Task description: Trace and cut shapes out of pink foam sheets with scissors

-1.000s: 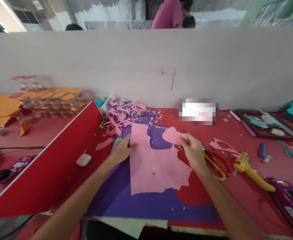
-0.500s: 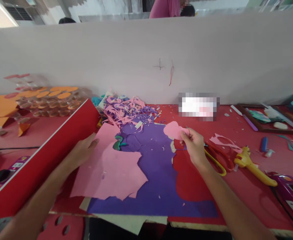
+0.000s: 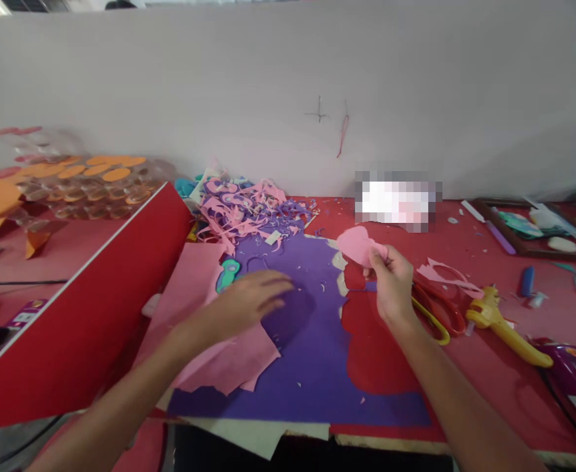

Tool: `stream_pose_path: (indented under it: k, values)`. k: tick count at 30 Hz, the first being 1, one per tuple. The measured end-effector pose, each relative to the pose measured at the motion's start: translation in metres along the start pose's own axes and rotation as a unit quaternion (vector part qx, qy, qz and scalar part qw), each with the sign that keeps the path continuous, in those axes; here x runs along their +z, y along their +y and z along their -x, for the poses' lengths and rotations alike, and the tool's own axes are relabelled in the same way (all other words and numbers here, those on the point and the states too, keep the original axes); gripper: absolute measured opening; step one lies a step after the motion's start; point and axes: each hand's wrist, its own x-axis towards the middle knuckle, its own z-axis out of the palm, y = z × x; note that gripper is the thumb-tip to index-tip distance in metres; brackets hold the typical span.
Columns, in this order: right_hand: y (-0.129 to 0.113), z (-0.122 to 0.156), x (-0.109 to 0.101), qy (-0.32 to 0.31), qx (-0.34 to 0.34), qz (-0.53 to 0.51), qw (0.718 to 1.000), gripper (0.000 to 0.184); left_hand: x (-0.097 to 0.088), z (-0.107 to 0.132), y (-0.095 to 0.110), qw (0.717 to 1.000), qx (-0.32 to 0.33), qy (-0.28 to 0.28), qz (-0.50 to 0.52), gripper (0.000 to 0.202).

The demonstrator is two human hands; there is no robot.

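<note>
Between the thumb and fingers of my right hand (image 3: 393, 278) is a pink foam cutout (image 3: 354, 244) with a rounded outline, held above the table. My left hand (image 3: 253, 294) has its fingers stretched out and holds nothing. It hovers over a purple foam sheet (image 3: 312, 354) and covers part of a pink foam sheet (image 3: 189, 288) with ragged cut edges. Beside that hand lies a small teal and green foam piece (image 3: 229, 274). Scissors with red and yellow handles (image 3: 440, 313) rest partly behind my right wrist.
A pile of foam scraps (image 3: 248, 210) stands against the grey wall. At left are a slanting red board (image 3: 105, 295) and stacked clear cups with orange tops (image 3: 96, 180). To the right lie a yellow glue gun (image 3: 508, 328), a purple power strip (image 3: 570, 380) and a brown tray (image 3: 487, 213).
My left hand has left the pink sheet's left side and moved right, over the purple sheet. The teal and green piece now lies turned differently. My right hand keeps the pink cutout.
</note>
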Motion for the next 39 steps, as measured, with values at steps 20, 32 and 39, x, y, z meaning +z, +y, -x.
stream_pose_path:
  k: [20,32,39]
  values:
    - [-0.009,0.037,0.028,-0.525,0.026,0.083,0.846,0.027,-0.002,-0.066,-0.045,0.998,0.000,-0.055,-0.011,0.044]
    - [-0.006,0.038,0.031,-0.518,0.019,0.073,0.852,0.026,-0.023,-0.047,-0.061,0.961,-0.140,0.020,-0.239,0.048]
    - [-0.007,0.039,0.031,-0.511,0.020,0.095,0.854,0.029,0.021,-0.062,-0.037,0.991,0.032,-0.109,-0.076,0.057]
